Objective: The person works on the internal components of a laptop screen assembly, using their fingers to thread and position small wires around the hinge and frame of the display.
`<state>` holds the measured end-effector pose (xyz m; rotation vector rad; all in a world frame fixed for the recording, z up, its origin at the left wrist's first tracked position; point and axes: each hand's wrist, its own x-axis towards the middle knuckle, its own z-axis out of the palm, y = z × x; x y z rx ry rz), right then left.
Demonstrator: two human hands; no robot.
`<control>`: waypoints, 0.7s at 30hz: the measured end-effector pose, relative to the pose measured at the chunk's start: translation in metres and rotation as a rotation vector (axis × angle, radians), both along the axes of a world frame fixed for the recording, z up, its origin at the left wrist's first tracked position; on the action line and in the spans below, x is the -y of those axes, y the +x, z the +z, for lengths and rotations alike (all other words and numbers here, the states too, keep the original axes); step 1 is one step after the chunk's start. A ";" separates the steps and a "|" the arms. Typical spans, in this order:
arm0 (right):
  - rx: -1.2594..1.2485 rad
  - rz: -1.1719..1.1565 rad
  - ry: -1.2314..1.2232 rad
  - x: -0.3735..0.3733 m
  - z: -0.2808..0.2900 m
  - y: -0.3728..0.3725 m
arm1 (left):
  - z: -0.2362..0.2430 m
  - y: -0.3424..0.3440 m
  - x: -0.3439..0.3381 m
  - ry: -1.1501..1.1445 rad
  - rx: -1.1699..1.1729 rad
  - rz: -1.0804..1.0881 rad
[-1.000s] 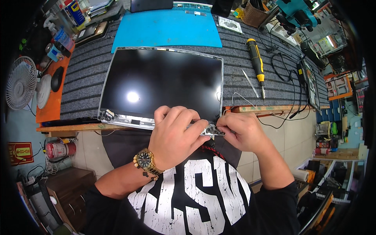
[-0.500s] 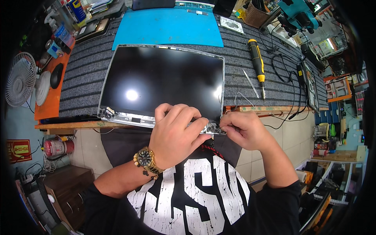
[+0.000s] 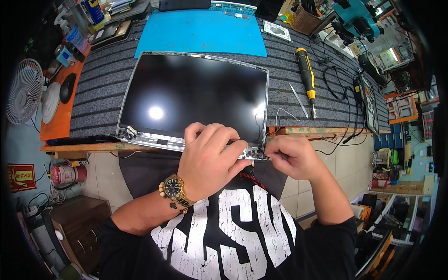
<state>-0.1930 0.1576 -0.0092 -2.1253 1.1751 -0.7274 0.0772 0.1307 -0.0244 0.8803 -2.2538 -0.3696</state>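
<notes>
A laptop screen assembly (image 3: 196,98) with its bezel off lies face up over the table's near edge, its panel black and glossy. My left hand (image 3: 210,156) is closed on its lower edge, with fingers over the front and the thumb lower down, next to the right hinge (image 3: 254,153). Just beyond that corner, my right hand (image 3: 294,156) is closed in a pinch; its fingertips hide whatever is between them. A thin white wire (image 3: 278,116) loops up beside the lid's right edge, close to the right hand.
A yellow-black screwdriver (image 3: 306,77) and a thin metal tool (image 3: 298,100) lie to the right on the striped grey cloth. Behind the screen is a blue mat (image 3: 200,32). Black cables (image 3: 343,88) trail at the far right, and a fan (image 3: 25,91) stands left.
My right hand has shifted slightly away from the hinge corner, its fingertips a bit lower. The white wire's loop has become narrower. My left hand keeps its hold.
</notes>
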 end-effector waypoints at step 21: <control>0.033 -0.069 -0.275 -0.017 -0.020 0.006 | 0.000 0.000 0.001 0.007 0.006 0.001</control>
